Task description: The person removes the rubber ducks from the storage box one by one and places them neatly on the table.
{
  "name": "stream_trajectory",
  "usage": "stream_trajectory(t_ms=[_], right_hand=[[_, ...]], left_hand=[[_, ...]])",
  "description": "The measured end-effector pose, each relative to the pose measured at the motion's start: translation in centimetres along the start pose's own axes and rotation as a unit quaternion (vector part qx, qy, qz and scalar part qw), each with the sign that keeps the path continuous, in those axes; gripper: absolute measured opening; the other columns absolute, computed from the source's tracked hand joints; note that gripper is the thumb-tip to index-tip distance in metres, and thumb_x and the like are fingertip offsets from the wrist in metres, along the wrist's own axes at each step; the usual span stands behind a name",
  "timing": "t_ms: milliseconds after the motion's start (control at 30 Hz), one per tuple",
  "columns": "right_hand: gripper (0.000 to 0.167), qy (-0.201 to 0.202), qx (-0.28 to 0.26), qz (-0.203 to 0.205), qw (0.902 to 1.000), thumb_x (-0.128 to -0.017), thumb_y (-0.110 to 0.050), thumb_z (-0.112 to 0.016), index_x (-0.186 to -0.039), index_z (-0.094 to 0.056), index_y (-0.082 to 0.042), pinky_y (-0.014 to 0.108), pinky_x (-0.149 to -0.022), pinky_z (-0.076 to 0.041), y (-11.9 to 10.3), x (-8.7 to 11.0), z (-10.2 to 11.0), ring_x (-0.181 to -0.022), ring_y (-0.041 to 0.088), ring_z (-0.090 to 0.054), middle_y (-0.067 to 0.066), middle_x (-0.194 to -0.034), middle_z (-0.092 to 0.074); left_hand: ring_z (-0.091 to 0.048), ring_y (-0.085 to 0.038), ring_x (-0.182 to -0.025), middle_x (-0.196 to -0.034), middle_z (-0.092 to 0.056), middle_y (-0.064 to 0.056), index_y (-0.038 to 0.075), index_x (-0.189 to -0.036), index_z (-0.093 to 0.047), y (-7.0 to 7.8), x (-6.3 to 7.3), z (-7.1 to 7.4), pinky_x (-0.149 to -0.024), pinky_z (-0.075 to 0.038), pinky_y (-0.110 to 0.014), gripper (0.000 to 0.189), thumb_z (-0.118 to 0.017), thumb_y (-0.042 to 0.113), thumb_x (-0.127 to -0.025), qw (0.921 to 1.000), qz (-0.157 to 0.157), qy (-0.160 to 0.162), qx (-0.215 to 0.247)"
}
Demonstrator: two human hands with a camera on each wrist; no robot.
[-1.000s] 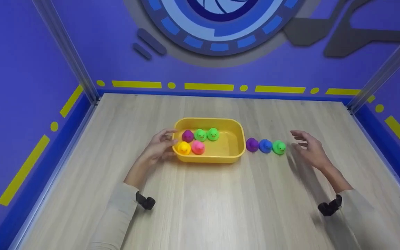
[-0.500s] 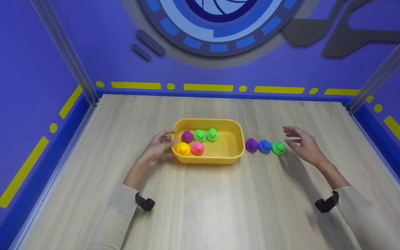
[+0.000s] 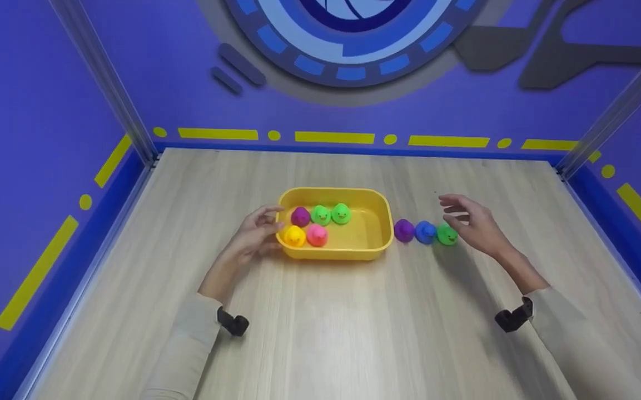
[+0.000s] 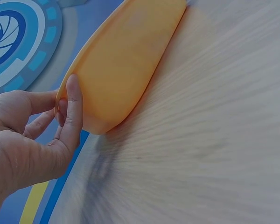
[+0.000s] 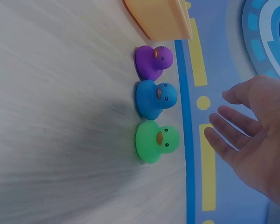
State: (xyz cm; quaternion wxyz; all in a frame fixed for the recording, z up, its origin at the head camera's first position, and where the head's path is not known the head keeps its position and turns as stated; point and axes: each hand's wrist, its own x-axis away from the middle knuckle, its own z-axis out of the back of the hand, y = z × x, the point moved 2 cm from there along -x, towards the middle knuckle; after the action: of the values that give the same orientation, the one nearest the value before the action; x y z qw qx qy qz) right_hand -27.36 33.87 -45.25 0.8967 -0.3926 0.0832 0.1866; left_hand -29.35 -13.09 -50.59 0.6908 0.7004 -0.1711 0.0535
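Fingers [image 4: 73, 107] of the left hand [image 3: 251, 236] pinch the yellow tub [image 3: 334, 255] by its rim, five ducks [image 3: 321, 216] inside. I see the right hand [image 3: 478, 226] relaxed, holding nothing, near the green duck [image 3: 447, 236], which stands with the blue duck [image 3: 425, 233] and purple duck [image 3: 404, 231] on the counter [image 3: 342, 322] beside the tub.

A pale wooden tabletop [image 3: 326, 322] is stretching out before me, its grain running from the near side to the back. A yellow tub [image 3: 334, 255] is sitting on it, its long side lying crosswise. Just beside its right end a purple duck [image 3: 404, 231] is standing, then a blue duck [image 3: 425, 233], then a green duck [image 3: 446, 236], the three forming a close row that is leading away from the tub.
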Motion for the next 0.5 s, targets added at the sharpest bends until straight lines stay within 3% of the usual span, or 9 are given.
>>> stream_trajectory(t_ms=[100,300,400,500], right_hand=[[0.039,-0.013,-0.003,-0.005,0.9999,-0.098,0.002,-0.062,-0.137,-0.056,0.005,0.000,-0.088,-0.044,-0.1,-0.4,-0.4,-0.116,0.044,-0.064,0.025,-0.129,-0.065],[0.041,-0.034,-0.002,-0.018,0.9993,-0.099,0.002,-0.061,-0.139,-0.055,0.004,0.005,-0.090,-0.047,-0.3,-1.0,-1.1,-0.119,0.044,-0.063,0.025,-0.132,-0.064],[0.042,-0.043,0.003,-0.022,0.9988,-0.098,0.001,-0.063,-0.140,-0.054,0.002,0.026,-0.097,-0.057,-0.7,-1.3,-1.3,-0.119,0.044,-0.064,0.024,-0.132,-0.064],[0.044,-0.046,0.004,-0.017,0.9988,-0.097,0.001,-0.064,-0.140,-0.054,0.002,0.051,-0.098,-0.056,-1.2,-1.6,-1.5,-0.117,0.045,-0.065,0.025,-0.131,-0.064]], left_hand=[[-0.060,-0.020,-0.099,-0.116,-0.051,-0.005,0.017,-0.144,-0.055,0.0,0.0,0.0,-0.084,-0.061,-0.035,0.045,-0.065,0.011,-0.100,1.0000,0.003,-0.004,0.003],[-0.061,-0.021,-0.100,-0.119,-0.052,-0.006,0.018,-0.144,-0.055,-0.1,-0.1,0.1,-0.085,-0.061,-0.035,0.046,-0.066,0.013,-0.100,0.9999,0.012,-0.004,0.006],[-0.061,-0.021,-0.099,-0.120,-0.052,-0.006,0.020,-0.143,-0.056,-0.1,-0.1,0.1,-0.085,-0.061,-0.035,0.044,-0.066,0.014,-0.100,0.9998,0.016,-0.002,0.011],[-0.061,-0.021,-0.099,-0.120,-0.051,-0.006,0.021,-0.141,-0.057,-0.1,-0.1,0.1,-0.084,-0.061,-0.034,0.043,-0.066,0.014,-0.100,0.9997,0.018,0.000,0.016]])
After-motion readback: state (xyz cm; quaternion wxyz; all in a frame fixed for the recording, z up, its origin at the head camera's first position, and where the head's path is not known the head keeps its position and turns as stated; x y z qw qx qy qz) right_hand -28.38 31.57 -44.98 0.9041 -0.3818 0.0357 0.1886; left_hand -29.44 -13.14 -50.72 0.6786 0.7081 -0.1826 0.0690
